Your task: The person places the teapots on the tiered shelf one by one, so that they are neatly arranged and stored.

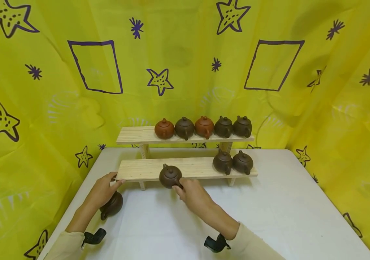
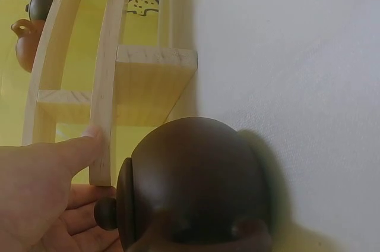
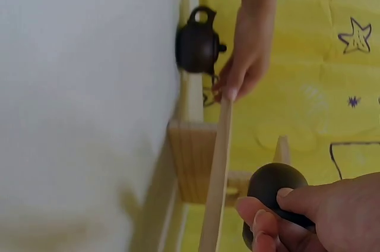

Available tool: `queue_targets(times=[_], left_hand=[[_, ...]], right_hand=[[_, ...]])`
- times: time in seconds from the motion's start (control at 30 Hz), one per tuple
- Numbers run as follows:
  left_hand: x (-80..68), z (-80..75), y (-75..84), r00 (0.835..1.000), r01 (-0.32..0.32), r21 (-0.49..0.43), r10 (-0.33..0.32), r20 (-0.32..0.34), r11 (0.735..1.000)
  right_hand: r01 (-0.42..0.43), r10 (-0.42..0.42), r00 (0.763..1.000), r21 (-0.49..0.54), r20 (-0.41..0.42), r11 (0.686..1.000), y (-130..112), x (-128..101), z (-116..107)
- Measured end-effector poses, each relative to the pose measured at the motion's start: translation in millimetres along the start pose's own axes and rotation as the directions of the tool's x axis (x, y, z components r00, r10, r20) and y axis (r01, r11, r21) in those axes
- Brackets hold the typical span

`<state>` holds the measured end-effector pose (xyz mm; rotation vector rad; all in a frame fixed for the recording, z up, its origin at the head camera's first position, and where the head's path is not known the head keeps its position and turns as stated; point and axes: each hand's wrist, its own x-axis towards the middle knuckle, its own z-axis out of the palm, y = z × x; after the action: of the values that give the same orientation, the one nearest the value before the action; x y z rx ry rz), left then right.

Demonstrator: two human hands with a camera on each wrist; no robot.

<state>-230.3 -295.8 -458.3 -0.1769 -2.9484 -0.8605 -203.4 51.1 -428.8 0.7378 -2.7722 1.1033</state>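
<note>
White table [image 1: 269,216], right hand [image 1: 192,195] gripping teapot [image 1: 170,176] on lower shelf [image 1: 139,169]

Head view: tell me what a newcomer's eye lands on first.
The loud yellow star-printed curtain fills the background. In front of it, on a white table, stands a two-tier wooden shelf lined with small clay teapots. The right hand grips a dark teapot at the lower board's front edge, while the left hand touches the board's left end beside another teapot.

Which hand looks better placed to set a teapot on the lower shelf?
Likely the right hand: it grips a dark teapot at the lower shelf edge.
</note>
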Motion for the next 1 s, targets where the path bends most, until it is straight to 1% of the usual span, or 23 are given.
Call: queue_targets(times=[0.13,0.27,0.4,0.67,0.77,1.0], left_hand=[[0.5,-1.2,0.6,1.0,-0.005,0.008,0.005,0.004,1.0],[0.9,-0.6,0.7,1.0,-0.008,0.006,0.008,0.007,1.0],[0.4,0.5,0.2,1.0,-0.01,0.005,0.01,0.006,1.0],[-0.1,-0.2,0.1,1.0,-0.009,0.017,0.009,0.008,1.0],[-0.3,-0.1,0.0,1.0,-0.002,0.011,0.002,0.007,1.0],[-1.7,0.3,0.5,1.0,-0.014,0.007,0.014,-0.001,1.0]], right_hand=[[-0.04,0.037,0.997,-0.035,-0.066,0.999,16.4,2.9,-15.7],[-0.079,0.063,0.985,-0.097,-0.158,0.992,33.2,5.8,-27.3],[-0.118,0.087,0.975,-0.143,-0.206,0.983,45.5,8.2,-35.8],[-0.147,0.09,0.961,-0.207,-0.26,0.967,61.6,11.2,-37.1],[-0.146,0.086,0.959,-0.211,-0.27,0.966,64.1,11.6,-36.0],[-0.183,0.125,0.953,-0.195,-0.277,0.964,68.1,14.2,-35.0]])
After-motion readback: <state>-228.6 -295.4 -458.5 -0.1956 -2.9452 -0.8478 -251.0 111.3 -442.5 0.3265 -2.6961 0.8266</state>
